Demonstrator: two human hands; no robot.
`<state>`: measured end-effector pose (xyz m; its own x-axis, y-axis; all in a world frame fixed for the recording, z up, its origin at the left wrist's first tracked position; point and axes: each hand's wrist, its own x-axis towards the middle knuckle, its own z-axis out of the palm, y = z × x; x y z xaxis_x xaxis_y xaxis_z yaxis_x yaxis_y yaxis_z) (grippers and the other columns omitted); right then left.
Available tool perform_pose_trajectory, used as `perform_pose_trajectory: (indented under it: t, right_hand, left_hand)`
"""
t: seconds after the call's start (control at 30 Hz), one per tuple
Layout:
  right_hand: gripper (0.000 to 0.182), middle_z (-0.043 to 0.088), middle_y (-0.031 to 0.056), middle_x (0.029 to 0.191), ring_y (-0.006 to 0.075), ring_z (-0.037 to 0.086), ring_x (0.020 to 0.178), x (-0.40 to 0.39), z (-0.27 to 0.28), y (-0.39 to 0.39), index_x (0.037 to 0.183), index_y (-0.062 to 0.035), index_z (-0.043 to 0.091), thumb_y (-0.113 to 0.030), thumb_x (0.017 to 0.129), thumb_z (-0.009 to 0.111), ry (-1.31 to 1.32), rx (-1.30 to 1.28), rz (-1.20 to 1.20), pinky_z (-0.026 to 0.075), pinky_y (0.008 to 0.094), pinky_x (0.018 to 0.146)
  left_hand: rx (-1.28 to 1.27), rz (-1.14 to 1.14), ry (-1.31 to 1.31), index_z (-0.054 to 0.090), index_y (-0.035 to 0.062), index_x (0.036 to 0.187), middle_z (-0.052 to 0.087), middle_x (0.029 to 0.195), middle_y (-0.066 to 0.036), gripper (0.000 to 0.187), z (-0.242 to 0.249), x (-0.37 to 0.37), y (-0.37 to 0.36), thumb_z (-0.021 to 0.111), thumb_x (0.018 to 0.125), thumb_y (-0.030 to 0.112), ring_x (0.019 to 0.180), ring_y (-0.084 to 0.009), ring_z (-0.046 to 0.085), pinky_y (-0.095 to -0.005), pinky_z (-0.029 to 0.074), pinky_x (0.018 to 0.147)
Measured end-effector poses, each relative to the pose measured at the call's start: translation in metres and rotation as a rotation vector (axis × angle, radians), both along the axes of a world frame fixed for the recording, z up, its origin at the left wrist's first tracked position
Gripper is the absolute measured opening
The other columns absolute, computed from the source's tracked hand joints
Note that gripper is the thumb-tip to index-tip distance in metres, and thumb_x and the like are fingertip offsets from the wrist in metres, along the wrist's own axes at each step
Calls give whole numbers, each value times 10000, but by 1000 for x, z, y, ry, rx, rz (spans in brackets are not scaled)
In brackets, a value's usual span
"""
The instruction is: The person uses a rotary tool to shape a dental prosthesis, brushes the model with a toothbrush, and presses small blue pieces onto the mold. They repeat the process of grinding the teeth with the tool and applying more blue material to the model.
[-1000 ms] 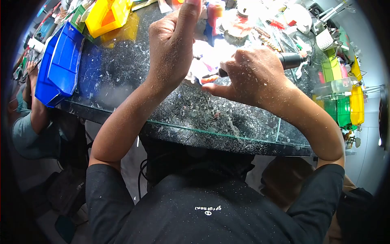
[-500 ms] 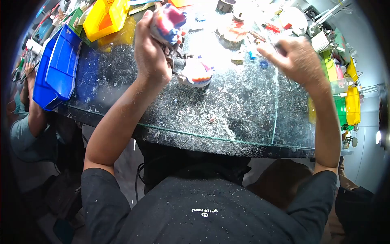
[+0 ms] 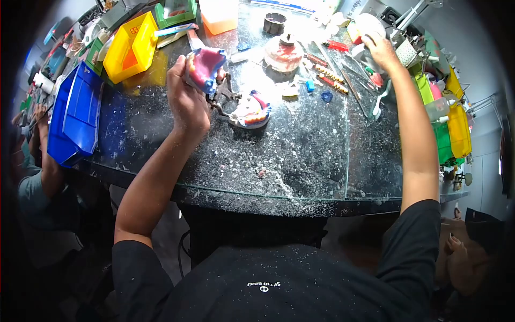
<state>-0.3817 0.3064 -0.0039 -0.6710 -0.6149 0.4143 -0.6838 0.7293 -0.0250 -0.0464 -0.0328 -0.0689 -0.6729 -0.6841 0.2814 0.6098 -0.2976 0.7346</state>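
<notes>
The pink-and-blue dental cast [image 3: 204, 67] is being gripped closed in the raised left hand [image 3: 188, 99], just above its hinged lower half [image 3: 249, 114], while the right hand [image 3: 380, 49], its grip unclear, is being stretched well away among the tools [image 3: 370, 91].

Dusty glass bench [image 3: 300, 161] (grey floor).

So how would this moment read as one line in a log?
left hand: holds pink-blue dental cast raised | right hand: reaching among tools at table's far right | articulator: on table
</notes>
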Motion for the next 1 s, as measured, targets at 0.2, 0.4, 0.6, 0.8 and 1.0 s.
perform_pose_trajectory:
  t: [0.2, 0.4, 0.6, 0.8, 1.0]
  right_hand:
    - [475, 591, 171, 1219, 332, 553, 1138, -7, -31, 3, 1241, -86, 575, -446, 958, 450, -129, -90, -87, 421, 371, 956]
    - [467, 563, 164, 1268, 325, 532, 1169, -9, -33, 11, 1259, -82, 557, -427, 969, 435, -183, -81, -75, 402, 364, 977]
    - [445, 575, 188, 1202, 392, 555, 1081, -6, -35, 15, 1221, -104, 573, -429, 965, 412, 122, -45, -145, 427, 432, 929]
    - [244, 659, 93, 929, 167, 626, 800, 82, 14, -40, 1077, -55, 641, -225, 910, 592, -117, -405, 150, 499, 289, 712]
    - [200, 626, 22, 756, 109, 557, 679, 106, 11, -92, 960, -33, 662, -208, 882, 604, -554, -208, 333, 459, 260, 637]
  left_hand:
    - [-913, -129, -247, 700, 85, 897, 652, 770, -56, 509, 47, 16, 8, 457, 925, 531, 831, -138, 559, -351, 348, 896]
    - [-1793, 264, -323, 721, 75, 981, 684, 823, -66, 559, 50, 16, 24, 647, 778, 591, 935, -210, 557, -438, 257, 984]
    - [-1779, 232, -393, 731, 74, 941, 693, 815, -77, 552, 51, 18, 21, 659, 762, 591, 961, -221, 562, -452, 253, 994]
    - [-1770, 271, -335, 728, 73, 931, 687, 805, -78, 532, 48, 18, 21, 654, 768, 573, 951, -230, 568, -451, 252, 995]
    - [-1775, 235, -385, 722, 79, 934, 677, 833, -86, 491, 52, 21, 24, 661, 773, 538, 960, -236, 556, -457, 250, 1001]
